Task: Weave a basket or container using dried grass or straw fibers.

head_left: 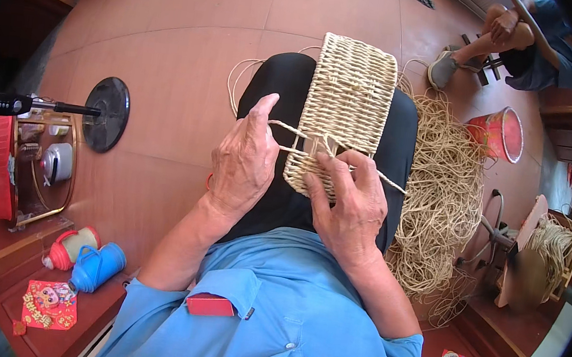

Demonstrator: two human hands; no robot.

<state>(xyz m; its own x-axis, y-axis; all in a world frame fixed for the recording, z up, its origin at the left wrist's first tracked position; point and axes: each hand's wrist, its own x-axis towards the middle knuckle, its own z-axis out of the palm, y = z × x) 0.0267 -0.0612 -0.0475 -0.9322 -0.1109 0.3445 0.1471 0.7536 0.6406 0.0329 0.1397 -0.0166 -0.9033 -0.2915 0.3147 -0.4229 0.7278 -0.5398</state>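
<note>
A pale woven rope panel [352, 80] with rounded corners lies across my black-trousered lap. Near its close end the weave has a gap, where bare lengthwise strands show. My left hand [245, 161] is at the panel's left edge, index finger raised, with a light twisted cord [287, 128] drawn taut from it to the gap. On the right, my right hand [354, 197] rests over the near end, thumb and fingers closing on the cord at the gap. A loose cord end [391, 183] sticks out to the right. My left fingertips are partly hidden.
A big heap of loose cord [439, 196] covers the floor at my right, beside a red bucket [502, 135]. Another person's legs [480, 49] are at the far right. Leftward stand a round black base [106, 114], a metal-framed rack [40, 168] and a blue flask [98, 266].
</note>
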